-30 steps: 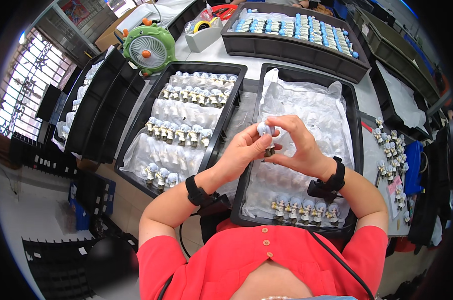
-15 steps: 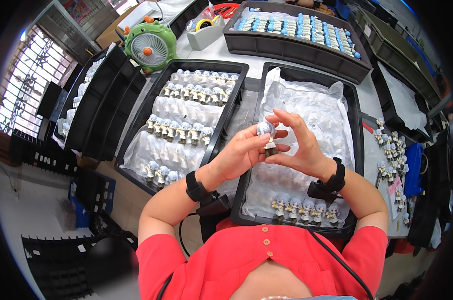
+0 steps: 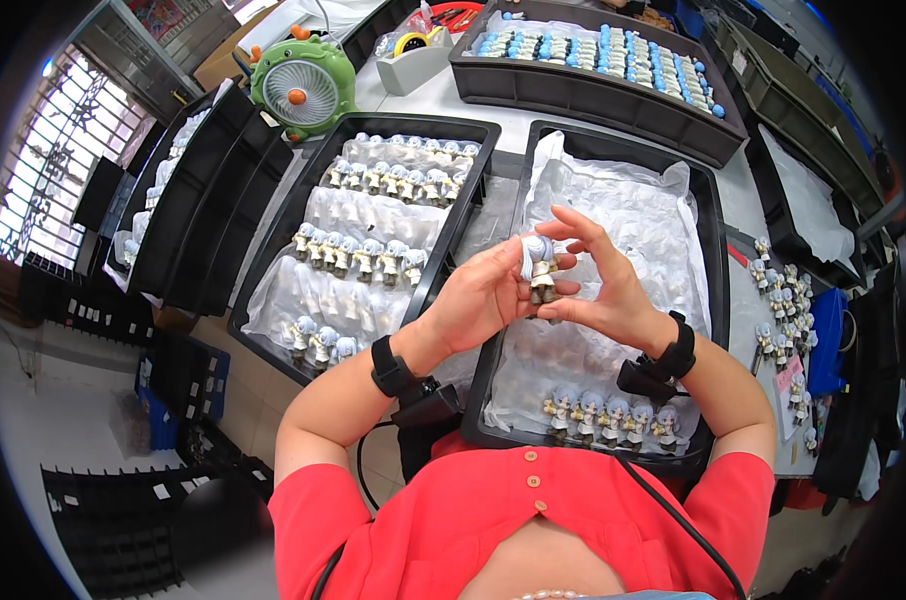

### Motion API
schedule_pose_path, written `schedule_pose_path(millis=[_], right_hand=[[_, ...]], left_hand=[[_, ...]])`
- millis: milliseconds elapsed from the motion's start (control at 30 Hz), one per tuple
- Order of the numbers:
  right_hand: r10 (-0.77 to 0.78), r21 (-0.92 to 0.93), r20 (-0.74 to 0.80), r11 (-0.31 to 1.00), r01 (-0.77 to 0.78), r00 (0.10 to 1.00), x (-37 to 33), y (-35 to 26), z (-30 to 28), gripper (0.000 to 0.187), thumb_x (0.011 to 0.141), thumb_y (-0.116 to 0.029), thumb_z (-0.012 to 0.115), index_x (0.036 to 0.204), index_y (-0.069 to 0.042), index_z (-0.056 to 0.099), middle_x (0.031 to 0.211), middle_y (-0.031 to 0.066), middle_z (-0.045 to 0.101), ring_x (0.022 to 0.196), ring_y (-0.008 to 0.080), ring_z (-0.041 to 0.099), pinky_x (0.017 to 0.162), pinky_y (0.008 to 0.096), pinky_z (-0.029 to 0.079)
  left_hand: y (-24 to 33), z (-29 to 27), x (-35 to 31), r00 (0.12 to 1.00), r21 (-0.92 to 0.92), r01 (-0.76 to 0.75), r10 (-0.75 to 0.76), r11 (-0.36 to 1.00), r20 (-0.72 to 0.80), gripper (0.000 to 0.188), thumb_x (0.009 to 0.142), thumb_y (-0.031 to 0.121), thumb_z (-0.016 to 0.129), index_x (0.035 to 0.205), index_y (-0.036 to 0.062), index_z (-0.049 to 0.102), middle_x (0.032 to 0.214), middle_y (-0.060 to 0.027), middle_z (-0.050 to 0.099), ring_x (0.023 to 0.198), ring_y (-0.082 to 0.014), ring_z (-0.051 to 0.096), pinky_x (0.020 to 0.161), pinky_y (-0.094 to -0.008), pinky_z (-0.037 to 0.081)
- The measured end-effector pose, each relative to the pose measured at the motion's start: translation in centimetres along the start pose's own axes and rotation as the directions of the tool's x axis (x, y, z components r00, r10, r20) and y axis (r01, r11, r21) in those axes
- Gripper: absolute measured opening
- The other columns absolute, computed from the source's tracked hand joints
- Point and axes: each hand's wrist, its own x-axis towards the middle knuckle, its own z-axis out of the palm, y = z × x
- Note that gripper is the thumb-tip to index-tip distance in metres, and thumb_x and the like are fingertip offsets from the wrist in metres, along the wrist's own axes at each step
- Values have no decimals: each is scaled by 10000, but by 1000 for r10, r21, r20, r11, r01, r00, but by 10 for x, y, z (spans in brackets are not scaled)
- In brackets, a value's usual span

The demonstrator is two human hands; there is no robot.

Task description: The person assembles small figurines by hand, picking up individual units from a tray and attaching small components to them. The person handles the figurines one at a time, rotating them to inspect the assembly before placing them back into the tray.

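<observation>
A small figurine with pale blue-grey hair, a white outfit and dark legs is held upright between my two hands, above the right-hand tray. My left hand closes on it from the hair side, its thumb along the head. From the other side my right hand curls around it, thumb at its feet and index finger raised over the head. Below, the black tray is lined with white sheeting, with one row of similar figurines along its near end.
To the left stands a black tray with several rows of figurines. A green fan, a tape dispenser and a grey crate of blue-topped pieces are at the back. Loose figurines and a blue bin lie right.
The figurine has turned in my fingers, its front now showing more toward me. My hands have shifted only slightly around it; the trays look the same.
</observation>
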Motion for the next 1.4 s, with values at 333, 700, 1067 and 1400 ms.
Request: schedule_pose_path(millis=[333,700,1067,1400], right_hand=[[97,158,-21,983,-92,995,0,11,0,879,663,-180,813,1398,-115,335,1251,92,519,1132,208,513,932,354,415],[148,117,76,981,-156,986,1,8,2,922,663,-288,782,1425,-126,289,1263,95,498,1170,223,471,948,365,364],[158,109,76,980,-166,984,-1,7,1,689,753,-145,691,1371,-94,388,1238,94,519,1119,191,494,912,330,390],[53,-151,147,988,-31,988,4,-7,1,442,729,-62,693,1154,-60,571,1167,88,565,1005,203,561,806,301,443]], left_hand=[[-1,1,1,997,-24,-79,78,997,-15,480,998,337,341,1373,40,324,1316,-138,463,1140,-257,536,929,-401,459],[50,3,-41,967,574,-7,152,819,-204,406,871,173,619,1230,21,508,1032,-61,579,907,-119,587,750,-286,544],[128,-98,-207,584,527,810,443,-257,-680,402,698,178,699,1076,70,614,882,-156,655,850,-294,638,744,-382,494],[113,-151,-221,617,561,787,321,-256,-719,434,614,102,752,1033,89,637,897,-166,655,852,-298,642,733,-372,515]])
